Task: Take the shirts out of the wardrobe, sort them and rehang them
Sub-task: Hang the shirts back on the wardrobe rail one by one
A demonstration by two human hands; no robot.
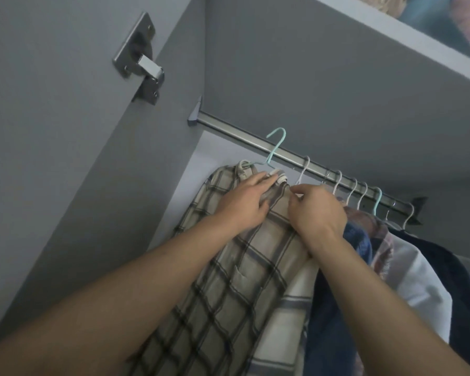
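Observation:
A beige shirt with dark checks (228, 294) hangs on a teal hanger (276, 146) whose hook stands above the metal rail (242, 132), off it. My left hand (244, 200) grips the shirt at its collar. Just to the right, my right hand (316, 208) is closed with fingertips pinched on the collar area, beside a white hanger (304, 169). Whether it pinches fabric or hanger wire I cannot tell. To the right, several shirts hang on the rail: a white checked one (288, 321), a blue one (337, 308) and a white one (418, 289).
The grey wardrobe door (52, 158) with its metal hinge (140, 61) stands open at the left. A shelf (391, 39) with folded textiles runs above the rail. Several white hangers and one teal hanger (377, 203) crowd the rail's right end.

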